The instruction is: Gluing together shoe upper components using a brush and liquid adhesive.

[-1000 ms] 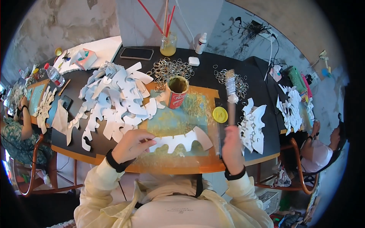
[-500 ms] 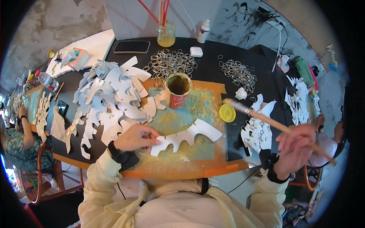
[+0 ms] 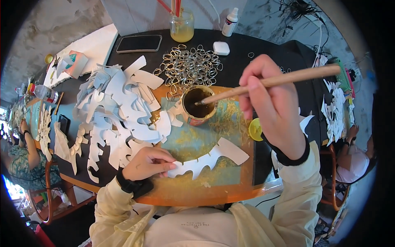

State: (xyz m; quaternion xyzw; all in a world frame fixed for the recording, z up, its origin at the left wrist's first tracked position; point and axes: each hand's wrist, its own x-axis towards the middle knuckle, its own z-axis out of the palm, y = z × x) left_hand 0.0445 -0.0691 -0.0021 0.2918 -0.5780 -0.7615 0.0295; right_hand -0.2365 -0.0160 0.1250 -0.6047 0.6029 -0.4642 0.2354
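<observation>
My left hand pinches one end of a white curved strip with a scalloped lower edge and small notches along its upper edge. The strip lies over a blue-green mat streaked with yellowish residue. Raised above the table, my right hand is closed around the wooden handle of a brush. The brush slants down to the left, and its tip reaches into an open can with dark brown contents. A round yellow lid lies beside my right wrist, partly covered by it.
A heap of white cut pieces spreads left of the can. Behind it lie many metal rings, a phone, a white case, a glass jar and a bottle. People sit at left and right.
My right hand has swung up and left from the table's right side, bringing the brush tip into the can. The left hand keeps its hold; the strip's angle has shifted slightly.
</observation>
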